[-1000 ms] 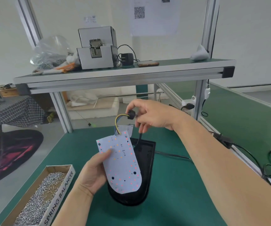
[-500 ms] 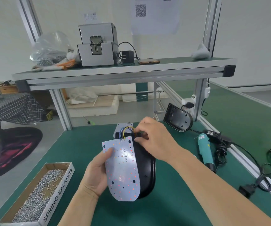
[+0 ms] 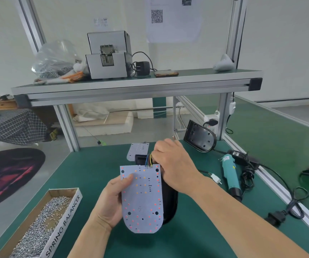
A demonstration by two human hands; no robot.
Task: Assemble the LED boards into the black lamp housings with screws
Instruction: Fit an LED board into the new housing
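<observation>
My left hand grips the left edge of a white LED board dotted with red and orange LEDs, thumb on its face. The board is held over a black lamp housing that lies on the green mat and shows at the board's right side. Coloured wires rise from the board's top edge. My right hand is curled over the housing's top end, where it pinches those wires; the connector is hidden under the fingers.
A second LED board lies flat behind the housing. Another black housing leans against the frame post at the back right. A teal electric screwdriver and its cables lie at the right. A cardboard box of screws sits at front left.
My right hand came down from mid-air with the wire connector to the top end of the housing. The board has turned flatter over the housing.
</observation>
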